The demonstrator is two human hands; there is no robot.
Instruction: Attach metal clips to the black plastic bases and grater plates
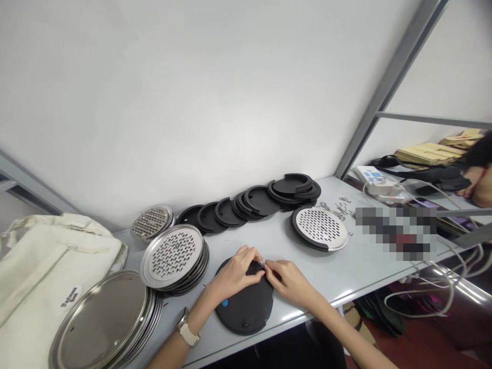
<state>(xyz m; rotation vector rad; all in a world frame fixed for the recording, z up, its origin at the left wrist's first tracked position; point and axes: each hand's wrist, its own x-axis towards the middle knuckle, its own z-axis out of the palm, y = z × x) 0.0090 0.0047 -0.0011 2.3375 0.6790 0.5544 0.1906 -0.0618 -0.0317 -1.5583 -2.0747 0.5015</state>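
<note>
A round black disc (246, 310) with a blue dot lies at the table's front edge, between my hands. My left hand (239, 270) reaches over its upper part, thumb and fingers curled in around a small shiny piece (262, 264) at the disc's upper right edge. From the right, my right hand (286, 279) pinches at the same spot. The piece is too small and covered to name. Right of my hands rests a perforated metal grater disc (322, 228) in a black round holder (302, 237). Small metal parts (338, 210) lie behind it.
Black round holders (230, 211) line the wall, some stacked. On the left are stacked grater discs (175, 256), shiny round metal plates (103, 318) and a cream cloth bag (49, 271). White cables (453, 302) hang at the right, by a metal frame post (388, 97). Another person's hand (482, 187) shows far right.
</note>
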